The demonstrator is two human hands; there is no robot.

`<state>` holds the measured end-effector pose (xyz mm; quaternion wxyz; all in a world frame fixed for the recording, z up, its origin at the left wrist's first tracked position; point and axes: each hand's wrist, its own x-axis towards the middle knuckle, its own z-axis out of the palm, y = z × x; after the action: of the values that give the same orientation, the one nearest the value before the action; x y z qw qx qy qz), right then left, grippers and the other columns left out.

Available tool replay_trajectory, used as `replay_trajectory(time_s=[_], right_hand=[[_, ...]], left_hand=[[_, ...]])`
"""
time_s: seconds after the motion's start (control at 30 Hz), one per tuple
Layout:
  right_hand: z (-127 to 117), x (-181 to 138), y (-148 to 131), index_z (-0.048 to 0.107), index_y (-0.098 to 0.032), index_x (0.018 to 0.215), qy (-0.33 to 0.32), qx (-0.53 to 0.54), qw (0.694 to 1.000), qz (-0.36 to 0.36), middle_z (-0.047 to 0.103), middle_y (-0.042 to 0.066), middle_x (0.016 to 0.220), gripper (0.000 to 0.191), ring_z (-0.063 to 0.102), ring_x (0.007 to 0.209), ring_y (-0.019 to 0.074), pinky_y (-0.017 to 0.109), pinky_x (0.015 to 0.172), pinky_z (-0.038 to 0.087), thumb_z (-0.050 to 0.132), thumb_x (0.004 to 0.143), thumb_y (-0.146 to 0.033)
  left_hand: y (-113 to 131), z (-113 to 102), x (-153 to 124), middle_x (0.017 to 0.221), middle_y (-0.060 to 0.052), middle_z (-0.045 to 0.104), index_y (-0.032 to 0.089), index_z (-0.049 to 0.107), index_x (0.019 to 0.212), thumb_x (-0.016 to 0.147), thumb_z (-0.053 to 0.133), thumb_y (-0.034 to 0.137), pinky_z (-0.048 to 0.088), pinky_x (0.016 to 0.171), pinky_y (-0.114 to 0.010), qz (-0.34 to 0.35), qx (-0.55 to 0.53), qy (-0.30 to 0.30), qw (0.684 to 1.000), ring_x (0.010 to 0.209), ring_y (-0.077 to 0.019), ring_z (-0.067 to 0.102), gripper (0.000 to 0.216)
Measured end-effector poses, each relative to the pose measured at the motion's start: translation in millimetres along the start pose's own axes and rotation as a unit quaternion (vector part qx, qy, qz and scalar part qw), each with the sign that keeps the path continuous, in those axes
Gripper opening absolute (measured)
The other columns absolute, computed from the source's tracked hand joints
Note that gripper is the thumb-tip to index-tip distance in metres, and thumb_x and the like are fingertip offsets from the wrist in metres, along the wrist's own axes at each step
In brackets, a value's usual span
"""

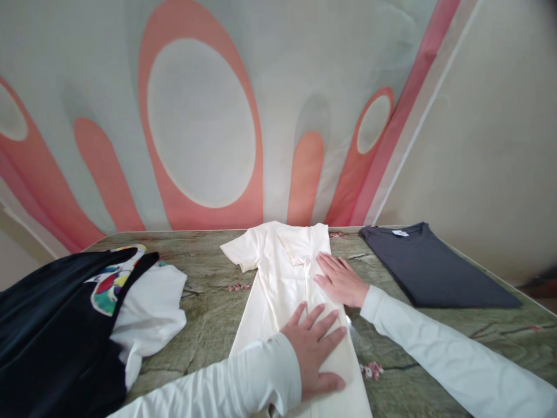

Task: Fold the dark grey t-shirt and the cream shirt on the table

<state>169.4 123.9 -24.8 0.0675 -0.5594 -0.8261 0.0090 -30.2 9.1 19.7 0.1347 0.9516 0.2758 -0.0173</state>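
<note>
A white short-sleeved garment [282,290] lies lengthwise on the table, its collar at the far end. One sleeve sticks out to the left, while the right side forms a straight edge and looks folded in. My left hand [314,348] rests flat on the lower part of the cloth with its fingers spread. Farther up, my right hand [342,278] lies on the right edge near the chest, fingers stretched out. Neither hand grips the cloth. The garment's near end runs out of view at the bottom.
To the right lies a folded dark grey T-shirt [444,270] with a white neck label. A heap of black clothing [56,325] and a white cloth [152,313] sits at the left. Behind the wood-patterned table [204,331] stands a wall with a pink and orange pattern [256,191].
</note>
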Motion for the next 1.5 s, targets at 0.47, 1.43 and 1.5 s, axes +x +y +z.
replay_trajectory(time_s=[0.47, 1.43, 1.5], right_hand=[[-10, -37, -14, 0.019, -0.018, 0.138, -0.036, 0.004, 0.999, -0.012, 0.016, 0.003, 0.143, 0.063, 0.015, 0.131, 0.0185, 0.043, 0.106, 0.01, 0.017, 0.085, -0.052], [-67, -59, -161, 0.056, -0.023, 0.107, -0.129, 0.174, 0.896, -0.387, 0.056, 0.004, 0.108, 0.03, 0.055, 0.091, 0.0154, 0.026, 0.082, 0.043, 0.045, 0.08, -0.017], [-61, -53, -170, 0.059, -0.023, 0.101, -0.118, 0.136, 0.888, -0.424, 0.059, 0.003, 0.104, 0.024, 0.056, 0.084, 0.0149, 0.025, 0.077, 0.044, 0.045, 0.081, -0.021]], left_hand=[[2, 2, 0, 0.144, -0.007, 0.013, 0.023, 0.019, 0.137, 0.079, 0.027, 0.064, 0.009, 0.102, -0.054, 0.0, 0.023, -0.002, 1.0, 0.13, -0.0315, 0.008, 0.071], [-273, -53, -36, 0.06, -0.005, 0.059, 0.008, 0.058, 0.097, 0.067, 0.067, 0.036, 0.04, 0.041, -0.023, -0.502, -0.394, 0.325, 0.698, 0.049, -0.0144, 0.055, 0.042], [-270, -57, -35, 0.047, -0.001, 0.052, 0.011, 0.062, 0.075, 0.062, 0.07, 0.035, 0.033, 0.035, -0.022, -0.492, -0.396, 0.311, 0.71, 0.041, -0.0131, 0.049, 0.029]])
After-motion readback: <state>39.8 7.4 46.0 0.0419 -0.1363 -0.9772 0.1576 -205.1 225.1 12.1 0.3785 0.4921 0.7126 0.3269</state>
